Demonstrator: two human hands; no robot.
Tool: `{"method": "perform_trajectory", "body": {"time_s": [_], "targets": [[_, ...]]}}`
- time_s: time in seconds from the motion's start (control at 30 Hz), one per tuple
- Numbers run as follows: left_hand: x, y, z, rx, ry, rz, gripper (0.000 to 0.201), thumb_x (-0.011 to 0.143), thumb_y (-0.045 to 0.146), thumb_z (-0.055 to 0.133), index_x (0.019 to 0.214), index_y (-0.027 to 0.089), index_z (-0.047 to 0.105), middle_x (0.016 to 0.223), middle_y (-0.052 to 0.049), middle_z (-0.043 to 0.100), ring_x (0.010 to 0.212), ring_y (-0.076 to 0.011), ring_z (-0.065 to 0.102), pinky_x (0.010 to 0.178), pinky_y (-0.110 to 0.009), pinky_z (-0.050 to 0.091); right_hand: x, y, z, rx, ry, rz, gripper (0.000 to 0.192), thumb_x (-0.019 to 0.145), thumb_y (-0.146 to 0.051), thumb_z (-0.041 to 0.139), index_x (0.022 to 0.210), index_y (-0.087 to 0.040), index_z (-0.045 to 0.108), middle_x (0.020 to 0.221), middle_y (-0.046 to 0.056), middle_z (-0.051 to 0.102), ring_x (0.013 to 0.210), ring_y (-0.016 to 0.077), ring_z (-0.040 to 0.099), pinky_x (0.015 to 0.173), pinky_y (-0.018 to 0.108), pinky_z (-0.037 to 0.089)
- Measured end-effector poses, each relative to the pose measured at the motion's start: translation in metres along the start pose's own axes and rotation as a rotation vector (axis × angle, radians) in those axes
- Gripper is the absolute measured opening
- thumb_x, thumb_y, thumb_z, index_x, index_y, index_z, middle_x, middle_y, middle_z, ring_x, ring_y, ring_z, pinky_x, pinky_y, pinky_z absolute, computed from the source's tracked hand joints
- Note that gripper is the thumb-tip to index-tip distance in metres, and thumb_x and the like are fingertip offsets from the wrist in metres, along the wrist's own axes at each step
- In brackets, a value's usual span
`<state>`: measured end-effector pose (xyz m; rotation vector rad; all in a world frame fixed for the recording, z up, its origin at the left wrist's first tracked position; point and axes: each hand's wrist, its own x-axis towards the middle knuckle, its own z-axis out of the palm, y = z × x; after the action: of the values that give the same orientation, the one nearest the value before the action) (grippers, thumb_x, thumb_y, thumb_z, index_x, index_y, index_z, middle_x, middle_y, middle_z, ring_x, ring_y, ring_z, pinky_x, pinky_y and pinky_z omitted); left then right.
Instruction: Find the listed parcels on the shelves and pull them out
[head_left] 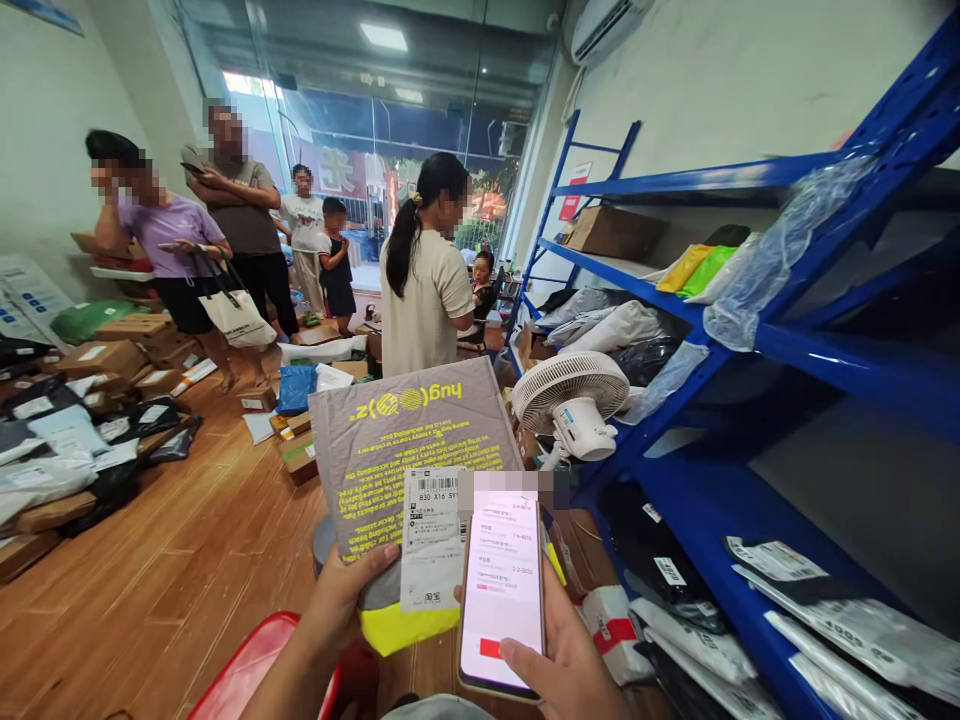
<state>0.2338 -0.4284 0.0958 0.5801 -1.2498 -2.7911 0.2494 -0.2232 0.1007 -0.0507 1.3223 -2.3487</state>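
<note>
My left hand grips the lower left edge of a grey mailer bag with yellow print and a yellow bottom strip, its thumb on the front. The print on it is upside down. A white shipping label with a barcode is stuck on its front. My right hand is wrapped round a smartphone, thumb low on the lit screen near a red button. The phone overlaps the label's right side. Its screen lists several lines with numbers; the top is blurred out.
Blue shelves with bagged parcels rise on the right. A white fan stands beyond the mailer. Boxes and parcels cover the floor at left. A red stool is below my left arm. Several people are ahead, near the glass front.
</note>
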Motion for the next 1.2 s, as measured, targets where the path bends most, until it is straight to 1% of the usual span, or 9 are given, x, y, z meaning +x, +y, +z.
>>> {"method": "perform_trajectory", "body": {"time_s": [0.17, 0.27, 0.43, 0.57, 0.8, 0.9, 0.97, 1.07, 1.2], "targets": [[0.0022, -0.0006, -0.0017, 0.001, -0.005, -0.003, 0.089, 0.045, 0.023, 0.083, 0.127, 0.014, 0.049, 0.085, -0.009, 0.074, 0.08, -0.0327, 0.068, 0.069, -0.039, 0.057, 0.0002, -0.0001, 0.0017, 0.01, -0.004, 0.004, 0.106, 0.061, -0.023, 0.076, 0.142, -0.029, 0.008, 0.115, 0.008, 0.067, 0.111, 0.0283, 0.058, 0.095, 0.044, 0.044], [0.0026, 0.0001, -0.0004, -0.001, -0.005, 0.006, 0.09, 0.045, 0.023, 0.083, 0.128, 0.014, 0.048, 0.084, -0.008, 0.074, 0.081, -0.0327, 0.068, 0.07, -0.04, 0.057, 0.0005, -0.0008, 0.0028, 0.011, 0.001, -0.003, 0.101, 0.061, -0.022, 0.075, 0.141, -0.028, 0.014, 0.115, 0.009, 0.067, 0.111, 0.0283, 0.058, 0.097, 0.045, 0.042], [0.0022, 0.0025, 0.0021, 0.001, 0.011, 0.009, 0.091, 0.044, 0.022, 0.083, 0.127, 0.014, 0.048, 0.084, -0.008, 0.074, 0.082, -0.0326, 0.067, 0.071, -0.039, 0.057, 0.0018, -0.0016, 0.0032, -0.005, -0.013, -0.004, 0.1, 0.062, -0.024, 0.075, 0.141, -0.029, 0.015, 0.117, 0.008, 0.066, 0.111, 0.0285, 0.057, 0.096, 0.045, 0.043], [0.0038, 0.0028, 0.0002, 0.026, 0.009, 0.004, 0.087, 0.045, 0.023, 0.083, 0.125, 0.014, 0.05, 0.085, -0.009, 0.074, 0.082, -0.0324, 0.067, 0.07, -0.038, 0.057, 0.0022, -0.0006, 0.0012, -0.018, -0.005, -0.005, 0.099, 0.062, -0.024, 0.075, 0.141, -0.028, 0.016, 0.112, 0.008, 0.068, 0.111, 0.0284, 0.058, 0.097, 0.045, 0.042], [0.0051, 0.0031, -0.0013, 0.03, 0.011, -0.002, 0.091, 0.045, 0.024, 0.083, 0.128, 0.013, 0.047, 0.085, -0.009, 0.074, 0.081, -0.0322, 0.068, 0.069, -0.037, 0.057, 0.0024, -0.0005, 0.0048, 0.048, 0.063, -0.018, 0.115, 0.06, -0.019, 0.077, 0.142, -0.025, -0.003, 0.122, 0.008, 0.063, 0.114, 0.0225, 0.057, 0.095, 0.036, 0.045], [0.0055, 0.0034, -0.0012, 0.024, 0.009, -0.011, 0.093, 0.045, 0.024, 0.083, 0.129, 0.014, 0.045, 0.086, -0.009, 0.074, 0.079, -0.0309, 0.068, 0.065, -0.035, 0.057, 0.0034, -0.0012, 0.006, 0.042, 0.034, -0.001, 0.121, 0.059, -0.022, 0.079, 0.141, -0.02, -0.011, 0.119, 0.011, 0.064, 0.113, 0.0258, 0.057, 0.097, 0.04, 0.043], [0.0063, 0.0035, -0.0014, 0.02, 0.008, -0.012, 0.092, 0.045, 0.024, 0.083, 0.128, 0.014, 0.046, 0.086, -0.009, 0.074, 0.078, -0.0296, 0.068, 0.063, -0.033, 0.057, 0.0043, -0.0009, 0.0056, 0.039, 0.032, 0.004, 0.123, 0.058, -0.022, 0.079, 0.14, -0.021, -0.013, 0.119, 0.012, 0.064, 0.113, 0.0277, 0.056, 0.098, 0.043, 0.042], [0.0078, 0.0036, -0.0019, 0.027, 0.018, -0.022, 0.089, 0.044, 0.024, 0.083, 0.126, 0.014, 0.049, 0.086, -0.009, 0.074, 0.077, -0.0296, 0.068, 0.064, -0.034, 0.058, 0.0057, 0.001, 0.0043, 0.048, 0.04, 0.002, 0.12, 0.058, -0.022, 0.078, 0.141, -0.025, -0.009, 0.121, 0.01, 0.064, 0.114, 0.0284, 0.056, 0.098, 0.044, 0.041], [0.0099, 0.0036, -0.0034, 0.023, 0.029, -0.021, 0.084, 0.044, 0.024, 0.083, 0.122, 0.014, 0.053, 0.087, -0.009, 0.073, 0.076, -0.0301, 0.069, 0.067, -0.036, 0.058, 0.007, 0.003, 0.0029, 0.04, 0.028, -0.025, 0.111, 0.058, -0.025, 0.078, 0.141, -0.024, 0.004, 0.124, 0.012, 0.061, 0.113, 0.0291, 0.056, 0.097, 0.044, 0.042]]}}
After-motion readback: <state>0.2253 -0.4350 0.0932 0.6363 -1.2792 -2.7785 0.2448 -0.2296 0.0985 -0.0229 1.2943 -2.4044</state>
